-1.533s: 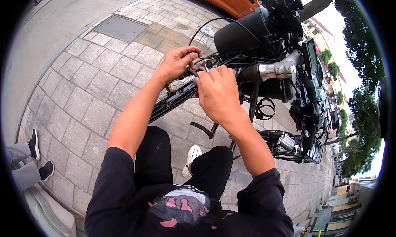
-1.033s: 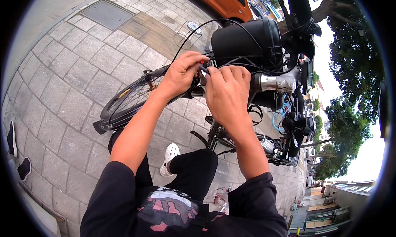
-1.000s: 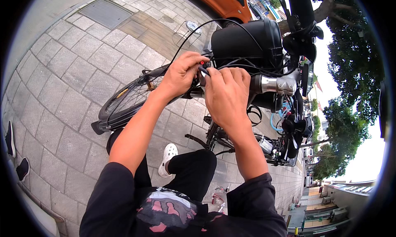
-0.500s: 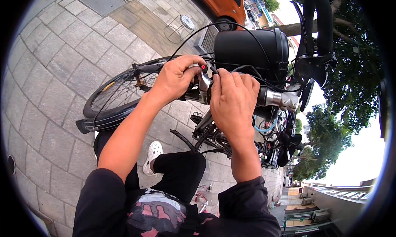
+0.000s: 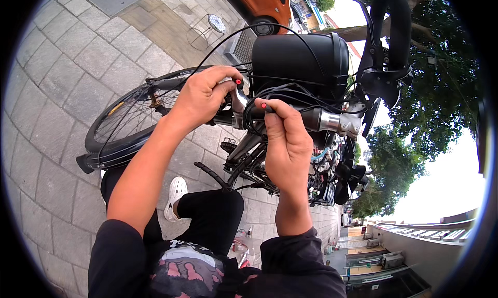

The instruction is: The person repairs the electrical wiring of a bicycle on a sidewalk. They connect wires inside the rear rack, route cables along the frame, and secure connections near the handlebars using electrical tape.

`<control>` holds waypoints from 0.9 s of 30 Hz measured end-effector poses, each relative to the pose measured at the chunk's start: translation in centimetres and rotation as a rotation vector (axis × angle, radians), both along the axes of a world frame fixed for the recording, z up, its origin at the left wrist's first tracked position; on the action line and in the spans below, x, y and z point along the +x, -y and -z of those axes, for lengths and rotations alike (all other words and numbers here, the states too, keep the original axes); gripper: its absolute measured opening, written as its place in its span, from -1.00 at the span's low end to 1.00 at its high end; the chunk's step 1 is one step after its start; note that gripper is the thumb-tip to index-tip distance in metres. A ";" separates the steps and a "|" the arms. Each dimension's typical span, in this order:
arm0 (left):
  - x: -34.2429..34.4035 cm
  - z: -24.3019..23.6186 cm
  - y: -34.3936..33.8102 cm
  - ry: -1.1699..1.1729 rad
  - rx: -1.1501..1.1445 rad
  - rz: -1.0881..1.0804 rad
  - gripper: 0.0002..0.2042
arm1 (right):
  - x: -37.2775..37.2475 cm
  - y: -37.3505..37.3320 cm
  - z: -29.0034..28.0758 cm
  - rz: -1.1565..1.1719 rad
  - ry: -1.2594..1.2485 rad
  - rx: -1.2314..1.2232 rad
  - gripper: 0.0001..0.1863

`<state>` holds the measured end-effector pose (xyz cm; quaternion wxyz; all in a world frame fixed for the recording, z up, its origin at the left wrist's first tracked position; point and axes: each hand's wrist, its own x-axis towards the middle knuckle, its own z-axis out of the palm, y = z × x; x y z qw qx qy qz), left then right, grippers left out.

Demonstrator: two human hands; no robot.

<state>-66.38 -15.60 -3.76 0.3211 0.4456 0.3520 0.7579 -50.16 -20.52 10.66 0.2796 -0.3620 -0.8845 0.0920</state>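
My left hand (image 5: 199, 98) pinches a small black cable connector (image 5: 238, 82) with a red end between thumb and fingers, beside the bare silver metal part (image 5: 238, 102) of the bicycle's front. A short distance away, my right hand (image 5: 288, 147) is closed on a second black connector with a red face (image 5: 264, 106), held between thumb and forefinger. The two connectors are apart. Black cables (image 5: 306, 93) loop behind and below my right fingers. The silver stem (image 5: 329, 121) extends beyond that hand.
A black cylindrical case (image 5: 293, 58) sits on the bicycle's front, near the drop handlebar (image 5: 397, 33). The front wheel (image 5: 129, 108) with its black mudguard is at left. An orange car (image 5: 259, 7) and a wire stand (image 5: 216, 24) are farther off on the paving (image 5: 52, 121).
My right hand has turned and drawn back from the left, so its red-ended connector now shows. The left hand keeps its pinch. The whole view has shifted slightly.
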 end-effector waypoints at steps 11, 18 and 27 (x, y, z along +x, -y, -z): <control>0.0 0.4 -0.2 -0.010 0.040 -0.025 -0.80 | 0.1 -0.4 0.3 -0.048 -0.169 -0.183 -0.78; 0.1 0.5 -0.3 -0.005 0.046 -0.041 -0.80 | -1.5 -0.4 0.6 -0.051 0.027 0.137 -0.78; 0.0 0.6 -0.3 -0.053 0.068 -0.077 -0.82 | -3.1 -3.0 1.6 -0.038 0.375 0.626 -0.83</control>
